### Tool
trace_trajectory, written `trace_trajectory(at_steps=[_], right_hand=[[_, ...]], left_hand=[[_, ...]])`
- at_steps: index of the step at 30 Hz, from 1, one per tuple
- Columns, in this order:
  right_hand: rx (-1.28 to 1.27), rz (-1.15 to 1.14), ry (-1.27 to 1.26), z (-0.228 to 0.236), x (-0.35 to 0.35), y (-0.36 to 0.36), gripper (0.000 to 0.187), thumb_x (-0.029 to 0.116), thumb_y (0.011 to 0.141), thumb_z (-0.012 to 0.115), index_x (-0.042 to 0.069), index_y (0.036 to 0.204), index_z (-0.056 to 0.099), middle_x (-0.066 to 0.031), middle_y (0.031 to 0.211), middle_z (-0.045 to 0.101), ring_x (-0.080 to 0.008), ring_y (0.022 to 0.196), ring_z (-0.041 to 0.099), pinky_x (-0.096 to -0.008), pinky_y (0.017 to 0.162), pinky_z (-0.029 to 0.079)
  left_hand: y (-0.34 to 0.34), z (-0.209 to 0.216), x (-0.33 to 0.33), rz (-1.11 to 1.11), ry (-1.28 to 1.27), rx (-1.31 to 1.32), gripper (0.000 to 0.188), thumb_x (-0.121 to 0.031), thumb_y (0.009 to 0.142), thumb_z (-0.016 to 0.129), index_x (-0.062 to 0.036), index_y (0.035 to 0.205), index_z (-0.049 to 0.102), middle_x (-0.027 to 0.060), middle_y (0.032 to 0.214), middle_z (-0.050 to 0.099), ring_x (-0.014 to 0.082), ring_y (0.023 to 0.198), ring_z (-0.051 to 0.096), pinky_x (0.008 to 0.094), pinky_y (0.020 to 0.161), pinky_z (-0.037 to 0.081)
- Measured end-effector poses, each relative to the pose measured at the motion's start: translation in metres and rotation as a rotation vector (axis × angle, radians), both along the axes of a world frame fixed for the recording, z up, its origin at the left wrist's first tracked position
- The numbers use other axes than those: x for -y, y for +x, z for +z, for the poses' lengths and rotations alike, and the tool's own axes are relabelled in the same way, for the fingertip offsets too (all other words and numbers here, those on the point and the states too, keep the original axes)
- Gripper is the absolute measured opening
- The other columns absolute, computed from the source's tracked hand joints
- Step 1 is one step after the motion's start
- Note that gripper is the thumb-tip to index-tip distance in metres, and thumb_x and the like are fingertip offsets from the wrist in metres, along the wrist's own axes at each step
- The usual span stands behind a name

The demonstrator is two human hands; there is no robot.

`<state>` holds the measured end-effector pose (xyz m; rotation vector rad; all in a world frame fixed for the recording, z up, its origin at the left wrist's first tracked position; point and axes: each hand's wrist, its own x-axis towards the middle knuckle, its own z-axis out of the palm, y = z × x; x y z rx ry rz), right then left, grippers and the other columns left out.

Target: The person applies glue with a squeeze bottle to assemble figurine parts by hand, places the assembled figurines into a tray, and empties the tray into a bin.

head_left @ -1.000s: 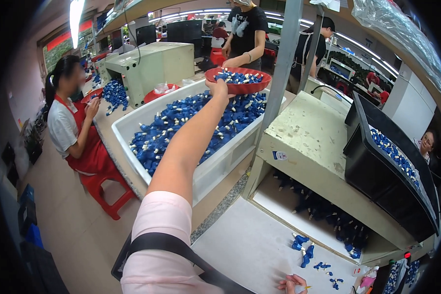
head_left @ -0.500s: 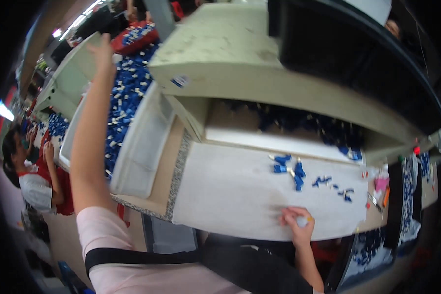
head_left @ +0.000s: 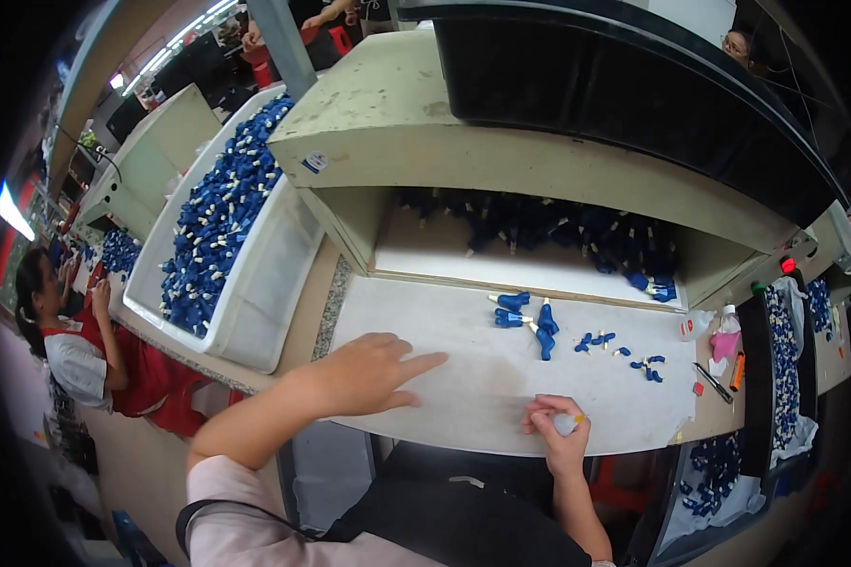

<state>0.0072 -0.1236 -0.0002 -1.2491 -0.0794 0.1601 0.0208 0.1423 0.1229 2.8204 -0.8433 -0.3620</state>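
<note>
Head view: the larger blue pieces (head_left: 546, 346) are lying on the worktop (head_left: 463, 402) right of frame centre, above the right hand (head_left: 560, 433), which is nearer, and up and right of the left hand (head_left: 369, 375). The lowest piece's long axis is running up-down. The right hand is curling around a small whitish tube (head_left: 564, 424); the left, empty, is spreading its fingers, contact with the worktop being unclear.
</note>
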Motion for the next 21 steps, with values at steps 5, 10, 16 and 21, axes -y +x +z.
trace_trajectory(at_steps=[5, 10, 16, 21], right_hand=[[0.07, 0.045, -0.04, 0.008, -0.006, -0.008, 0.02, -0.002, 0.073, 0.056, -0.005, 0.092, 0.053, -0.0156, 0.079, 0.058, -0.0178, 0.062, 0.057, -0.0266, 0.055, 0.048], [0.021, -0.012, -0.052, 0.005, -0.008, -0.001, 0.02, -0.002, 0.072, 0.056, -0.006, 0.091, 0.052, -0.0166, 0.077, 0.058, -0.0189, 0.06, 0.057, -0.0277, 0.052, 0.049], [0.057, -0.001, -0.042, 0.0, -0.006, 0.0, 0.021, -0.001, 0.072, 0.057, -0.006, 0.091, 0.051, -0.0167, 0.076, 0.058, -0.0191, 0.057, 0.056, -0.0275, 0.05, 0.048], [0.011, -0.003, -0.075, -0.001, -0.005, -0.004, 0.019, -0.004, 0.071, 0.057, -0.006, 0.09, 0.053, -0.016, 0.077, 0.057, -0.0185, 0.059, 0.057, -0.0274, 0.053, 0.048]], left_hand=[[0.053, -0.024, 0.037, 0.258, -0.442, 0.339, 0.034, -0.023, 0.076, 0.057, -0.0058, 0.104, 0.051, 0.0138, 0.092, 0.055, 0.0307, 0.087, 0.051, 0.0366, 0.075, 0.041], [0.102, -0.091, 0.079, 0.415, -0.446, 0.459, 0.024, -0.018, 0.066, 0.065, -0.0026, 0.081, 0.056, 0.0126, 0.082, 0.052, 0.0276, 0.081, 0.051, 0.0352, 0.068, 0.044], [0.1, -0.101, 0.083, 0.423, -0.411, 0.406, 0.022, -0.017, 0.066, 0.064, -0.0039, 0.08, 0.055, 0.0118, 0.08, 0.055, 0.0268, 0.079, 0.052, 0.0348, 0.07, 0.043], [0.092, -0.091, 0.074, 0.49, -0.571, 0.408, 0.02, -0.019, 0.073, 0.06, -0.0033, 0.082, 0.052, 0.0133, 0.077, 0.056, 0.0282, 0.075, 0.055, 0.0356, 0.068, 0.043]])
